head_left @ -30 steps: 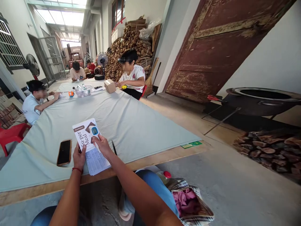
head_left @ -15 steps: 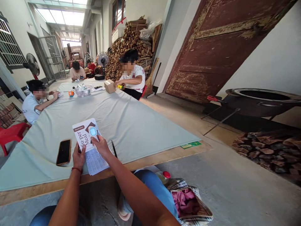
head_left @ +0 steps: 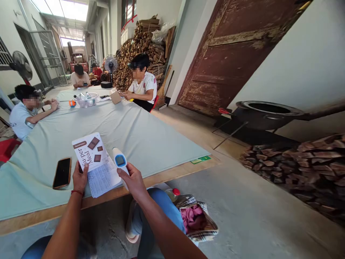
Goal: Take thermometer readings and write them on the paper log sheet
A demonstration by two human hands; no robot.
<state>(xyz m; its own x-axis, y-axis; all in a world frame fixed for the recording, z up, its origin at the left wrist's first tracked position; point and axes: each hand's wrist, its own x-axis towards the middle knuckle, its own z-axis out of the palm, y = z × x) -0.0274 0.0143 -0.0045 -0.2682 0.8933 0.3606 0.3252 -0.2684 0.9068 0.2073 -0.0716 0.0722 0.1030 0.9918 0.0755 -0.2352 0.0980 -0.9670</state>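
My left hand point(head_left: 81, 177) grips the lower edge of a flat white pack point(head_left: 85, 151) printed "Su-per Meal" with brown squares. Under it lie sheets of handwritten paper point(head_left: 104, 177), reaching over the table's front edge. A white and blue infrared thermometer point(head_left: 120, 160) is in my right hand point(head_left: 133, 178), fingers wrapped round its handle and the thumb below the small screen. Its head points away from me, just right of the papers. A black phone point(head_left: 62, 173) in a brown case lies left of my left hand.
A green-grey cloth point(head_left: 151, 144) covers the table. Farther along it are a clear basket point(head_left: 87, 100) of bottles, an orange tape roll point(head_left: 72, 103) and a cardboard box point(head_left: 115, 96). Several people sit around it. An open checked bag point(head_left: 202, 228) stands by my leg.
My right hand has brought the thermometer from over the pack to its right, uncovering the printed squares. Its screen looks darker. The view has turned a little to the right.
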